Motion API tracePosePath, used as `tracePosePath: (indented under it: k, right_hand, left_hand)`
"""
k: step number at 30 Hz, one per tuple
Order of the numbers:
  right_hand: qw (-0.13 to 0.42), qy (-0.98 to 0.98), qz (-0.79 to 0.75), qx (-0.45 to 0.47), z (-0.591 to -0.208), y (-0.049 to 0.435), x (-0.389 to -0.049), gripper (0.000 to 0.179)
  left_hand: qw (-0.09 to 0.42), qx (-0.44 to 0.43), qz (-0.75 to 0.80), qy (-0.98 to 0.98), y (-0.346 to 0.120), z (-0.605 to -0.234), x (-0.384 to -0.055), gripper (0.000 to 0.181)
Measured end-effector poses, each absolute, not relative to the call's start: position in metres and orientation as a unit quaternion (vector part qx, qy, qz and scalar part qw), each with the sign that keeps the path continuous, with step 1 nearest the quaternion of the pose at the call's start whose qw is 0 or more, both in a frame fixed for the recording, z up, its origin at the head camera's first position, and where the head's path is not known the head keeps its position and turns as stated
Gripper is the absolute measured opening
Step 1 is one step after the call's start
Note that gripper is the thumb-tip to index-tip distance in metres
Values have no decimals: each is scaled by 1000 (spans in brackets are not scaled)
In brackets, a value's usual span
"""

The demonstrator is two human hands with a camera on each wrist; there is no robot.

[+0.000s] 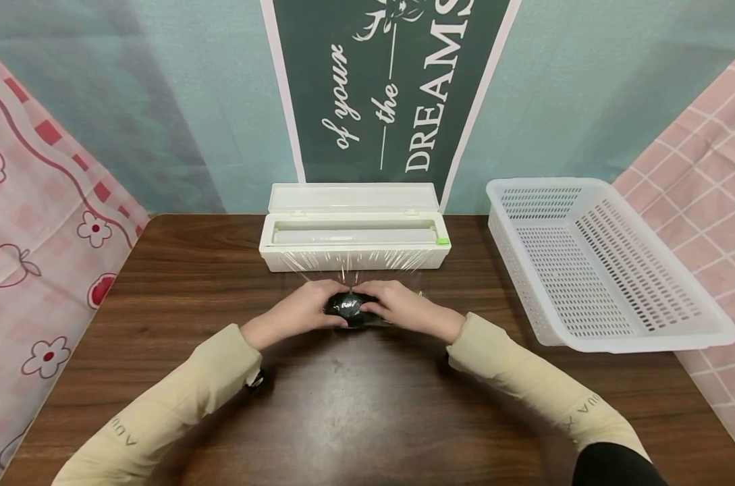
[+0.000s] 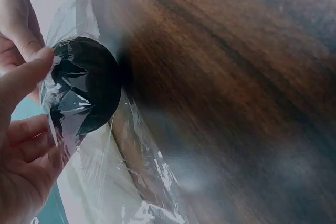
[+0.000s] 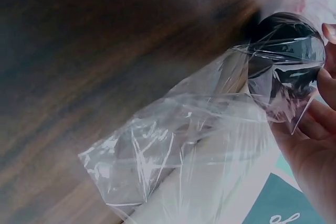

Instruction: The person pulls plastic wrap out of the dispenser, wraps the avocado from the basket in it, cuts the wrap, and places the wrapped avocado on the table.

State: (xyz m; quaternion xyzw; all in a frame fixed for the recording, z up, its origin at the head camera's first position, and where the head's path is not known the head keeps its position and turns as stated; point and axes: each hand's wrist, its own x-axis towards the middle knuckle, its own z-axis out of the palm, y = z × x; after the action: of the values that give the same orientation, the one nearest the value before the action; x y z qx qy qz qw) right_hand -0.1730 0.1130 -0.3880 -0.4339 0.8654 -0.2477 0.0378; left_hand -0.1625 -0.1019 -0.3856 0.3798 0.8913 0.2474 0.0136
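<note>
Film of clear, shiny plastic [image 1: 343, 262] runs from the open white box dispenser [image 1: 355, 217] to a rounded, glossy black object [image 1: 350, 307] over the brown wooden table [image 1: 355, 418], gripped from both sides by left hand [image 1: 309, 307] and right hand [image 1: 406, 307]. That's the head view, the only one with the white perforated plastic basket [image 1: 557, 332]. Wrapping looks partly done: film hugs the object's top, but seems uncut from the white roll [image 1: 355, 236]. Left wrist now: creases bunch under the fingertips [image 2: 45, 57], hidden from above. Right wrist: a crumpled loose flap [image 3: 139, 158] trails out, ungathered. The underside? Can't tell.
</note>
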Motion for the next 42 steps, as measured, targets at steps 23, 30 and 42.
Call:
tracePosePath:
  k: [23, 30, 42]
  right_hand:
    - [20, 866, -257, -429, -391, 109, -177, 42]
    - [25, 869, -249, -426, -391, 109, -182, 43]
    - [45, 869, -255, -421, -390, 108, -188, 42]
  left_hand:
    - [87, 359, 257, 893, -104, -379, -180, 47]
    - [122, 356, 265, 888, -105, -378, -184, 44]
    - [150, 334, 260, 893, -107, -379, -185, 51]
